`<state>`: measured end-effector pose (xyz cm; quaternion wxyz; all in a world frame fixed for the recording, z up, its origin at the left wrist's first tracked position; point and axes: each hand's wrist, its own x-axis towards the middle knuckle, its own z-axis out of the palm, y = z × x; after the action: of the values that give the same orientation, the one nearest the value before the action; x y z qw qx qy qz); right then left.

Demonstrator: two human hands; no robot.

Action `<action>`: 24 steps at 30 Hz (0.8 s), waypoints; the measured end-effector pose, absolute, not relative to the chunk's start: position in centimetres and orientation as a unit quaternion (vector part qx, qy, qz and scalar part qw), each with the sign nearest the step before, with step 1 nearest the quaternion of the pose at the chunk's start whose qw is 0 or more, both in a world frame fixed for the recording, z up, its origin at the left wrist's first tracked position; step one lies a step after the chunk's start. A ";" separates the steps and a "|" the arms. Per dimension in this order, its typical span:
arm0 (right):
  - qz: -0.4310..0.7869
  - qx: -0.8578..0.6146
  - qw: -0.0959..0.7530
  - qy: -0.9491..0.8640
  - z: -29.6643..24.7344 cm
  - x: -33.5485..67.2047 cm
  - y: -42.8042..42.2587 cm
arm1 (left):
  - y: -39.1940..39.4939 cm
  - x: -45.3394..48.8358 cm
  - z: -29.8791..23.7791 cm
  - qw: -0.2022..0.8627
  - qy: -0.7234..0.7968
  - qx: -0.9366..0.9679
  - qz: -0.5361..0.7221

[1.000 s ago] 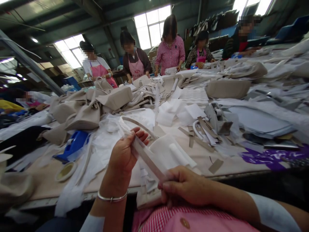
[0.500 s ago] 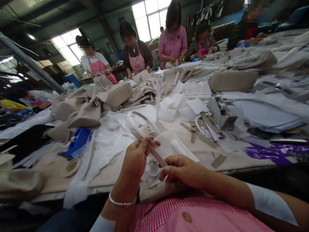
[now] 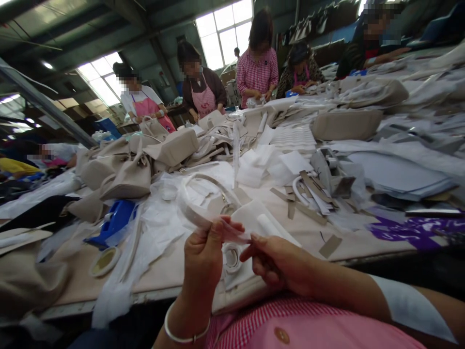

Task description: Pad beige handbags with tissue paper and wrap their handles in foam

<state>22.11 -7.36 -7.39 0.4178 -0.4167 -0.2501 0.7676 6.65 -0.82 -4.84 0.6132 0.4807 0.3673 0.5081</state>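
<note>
A pale beige bag strap (image 3: pixel 192 209), partly covered in whitish film, curves in a loop above the table. My left hand (image 3: pixel 205 254) pinches it between thumb and fingers, and a short length runs on to the right. At that end my right hand (image 3: pixel 281 261) closes thumb and forefinger on the strap's tip. Metal fittings (image 3: pixel 227 198) show by the far end of the loop. Just below the strap lies a white coiled roll (image 3: pixel 231 257). A beige bag panel or bag (image 3: pixel 241 293) rests against the pink apron, partly hidden by my hands.
Beige bags (image 3: pixel 127 174) are heaped at the left, near a blue tape dispenser (image 3: pixel 115 220) and a tape roll (image 3: pixel 104 261). White foam sheets (image 3: pixel 254 162), a grey dispenser (image 3: pixel 329 169) and purple plastic (image 3: pixel 403 230) lie rightward. Several co-workers stand across the table.
The strap's loop has swung left and opened wider. My left hand has shifted slightly left and down. The strap between my hands now lies flatter, and my right fingers have moved up its end.
</note>
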 end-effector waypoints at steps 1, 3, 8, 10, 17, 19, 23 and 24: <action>0.776 -0.405 0.433 -0.214 -7.3 21.8 -7.2 | -1.2 6.6 -4.9 0.631 0.368 0.485 0.481; 0.762 -0.402 0.468 -0.197 -7.3 21.3 -6.8 | -1.7 6.4 -5.1 0.652 0.377 0.493 0.435; 0.736 -0.422 0.487 -0.208 -7.9 20.9 -6.6 | -1.9 5.3 -5.1 0.593 0.441 0.573 0.354; 0.732 -0.431 0.489 -0.197 -8.3 20.9 -6.6 | -1.9 4.8 -5.2 0.585 0.443 0.589 0.338; 0.645 -0.545 0.383 -0.374 -8.1 21.4 -6.4 | -2.1 4.8 -6.0 0.606 0.465 0.548 0.341; 0.552 -0.568 0.346 -0.503 -7.9 21.8 -6.2 | -2.2 4.9 -5.9 0.604 0.472 0.542 0.343; 0.381 -0.569 0.285 -0.670 -7.8 22.3 -5.5 | -2.3 5.0 -5.8 0.624 0.453 0.553 0.316; 0.357 -0.565 0.275 -0.692 -8.0 22.3 -5.4 | -2.3 4.9 -5.8 0.632 0.449 0.552 0.307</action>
<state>22.26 -5.39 -8.03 0.2747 -0.5647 -0.6916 0.3569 4.91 -2.29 -5.79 0.6321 0.5524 0.4486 0.3068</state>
